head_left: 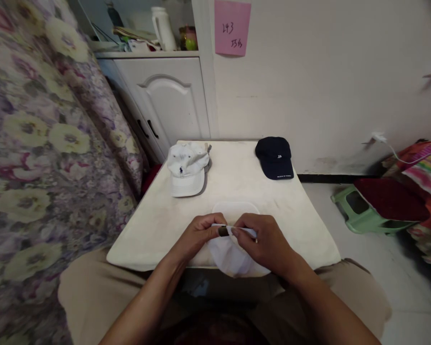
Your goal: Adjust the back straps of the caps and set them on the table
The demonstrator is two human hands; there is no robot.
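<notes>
Both hands meet over a white cap point(230, 258) at the table's near edge. Its brim points away from me and its crown hangs toward my lap. My left hand point(203, 231) pinches one end of the cap's back strap, beside a dark buckle point(223, 231). Thumb and fingers of my right hand point(260, 237) close on the strap's other end, right next to the left fingertips. The exact fit of strap and buckle is partly hidden by the fingers. Farther back on the left sits a pale cap point(187, 165) with a small dark logo; a navy cap point(276, 155) lies back right.
The caps share a small table with a cream cover point(154, 235), set against the wall. A floral curtain point(39, 167) hangs at the left, beside a white cabinet point(168, 96). On the right stands a green stool point(357, 206) with a dark red top.
</notes>
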